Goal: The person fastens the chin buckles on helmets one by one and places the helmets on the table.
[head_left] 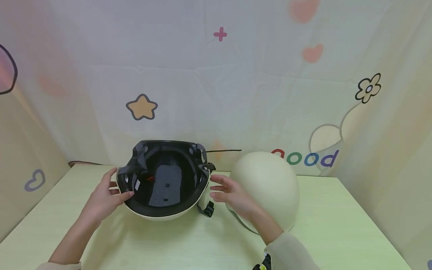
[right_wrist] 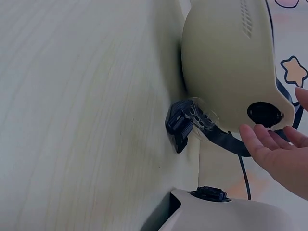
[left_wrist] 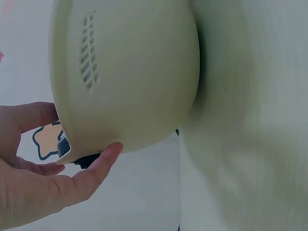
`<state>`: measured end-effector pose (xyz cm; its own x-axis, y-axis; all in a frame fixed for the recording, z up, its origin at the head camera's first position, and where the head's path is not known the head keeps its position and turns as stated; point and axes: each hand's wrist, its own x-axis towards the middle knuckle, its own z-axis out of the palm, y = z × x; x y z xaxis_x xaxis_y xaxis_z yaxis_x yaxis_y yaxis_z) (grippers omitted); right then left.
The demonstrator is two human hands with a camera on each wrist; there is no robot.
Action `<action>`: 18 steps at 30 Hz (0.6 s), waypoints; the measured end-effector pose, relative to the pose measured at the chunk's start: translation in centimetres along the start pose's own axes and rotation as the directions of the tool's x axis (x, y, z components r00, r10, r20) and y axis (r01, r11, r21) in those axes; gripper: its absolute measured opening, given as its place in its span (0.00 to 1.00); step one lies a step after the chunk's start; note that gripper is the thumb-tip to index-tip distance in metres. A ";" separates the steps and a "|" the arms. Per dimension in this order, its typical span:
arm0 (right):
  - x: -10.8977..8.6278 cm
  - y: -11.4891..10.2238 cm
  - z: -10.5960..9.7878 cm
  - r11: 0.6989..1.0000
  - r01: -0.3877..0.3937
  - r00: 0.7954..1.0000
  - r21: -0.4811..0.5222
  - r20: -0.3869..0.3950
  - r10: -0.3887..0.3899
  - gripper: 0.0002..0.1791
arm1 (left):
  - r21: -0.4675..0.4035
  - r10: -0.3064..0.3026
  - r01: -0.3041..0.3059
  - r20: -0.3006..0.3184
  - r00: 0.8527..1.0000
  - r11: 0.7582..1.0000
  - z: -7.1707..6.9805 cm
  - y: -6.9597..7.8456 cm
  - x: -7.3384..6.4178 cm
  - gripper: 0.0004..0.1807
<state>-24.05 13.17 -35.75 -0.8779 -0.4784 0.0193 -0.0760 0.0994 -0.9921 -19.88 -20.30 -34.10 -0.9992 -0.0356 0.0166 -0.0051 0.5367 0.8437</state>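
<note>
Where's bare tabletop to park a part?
Table: right of the dome-up helmet; left of the left forearm; before the upturned helmet, between forearms. Crowded: the gap between helmets, with right hand and strap buckle.

Star-and-heart-printed cloth (head_left: 202, 108) hangs behind a pale wood-grained table (head_left: 337, 221).

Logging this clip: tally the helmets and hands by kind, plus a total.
Helmets: 2 (upturned helmet, dome-up helmet)
Hands: 2 (left hand, right hand)
Total: 4
</note>
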 end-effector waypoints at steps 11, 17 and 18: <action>-0.2 0.0 0.1 0.999 0.021 1.000 0.046 0.016 -0.022 0.30 | -0.002 0.007 -0.007 0.001 1.000 1.000 0.2 -0.2 -0.1 0.48; -1.1 -0.4 -0.4 0.996 0.008 1.000 0.084 0.025 -0.010 0.26 | 0.035 -0.010 0.010 -0.013 1.000 0.999 0.3 -0.1 -0.3 0.43; -1.2 -0.4 -0.5 0.996 0.006 1.000 0.084 0.027 -0.008 0.26 | 0.040 -0.013 0.014 -0.014 1.000 0.999 0.4 -0.1 -0.3 0.42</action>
<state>-23.23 14.14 -35.31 -0.8643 -0.5023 0.0238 -0.0408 0.0229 -0.9989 -19.59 -20.02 -34.42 -0.9984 -0.0547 0.0134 -0.0201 0.5691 0.8220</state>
